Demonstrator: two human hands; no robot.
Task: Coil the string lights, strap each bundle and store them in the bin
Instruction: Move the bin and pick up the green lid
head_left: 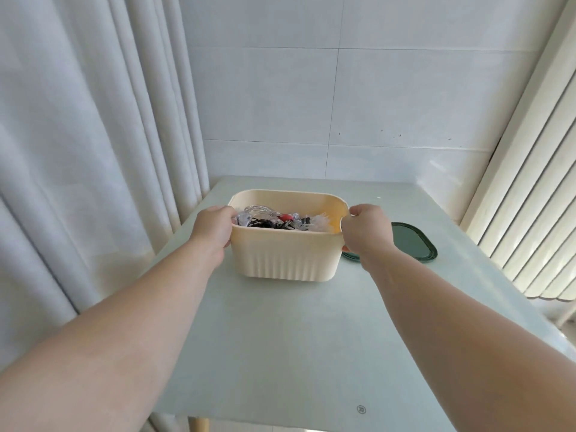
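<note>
Pale green table (280, 338): fills the near and middle ground. Cream ribbed bin (285, 257): far centre of the table, top open. Dark green lid (411, 241): flat on the table, just right of the bin. Left hand (213, 229): fingers curled over the bin's left rim. Right hand (366, 230): fingers curled round its right rim. String lights (274, 221): black and clear tangle inside the bin.

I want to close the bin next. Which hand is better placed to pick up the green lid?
Right, probably. The lid lies on the table just beside the right hand, on that side of the bin. The left hand grips the bin's opposite side and would have to reach across it.
</note>
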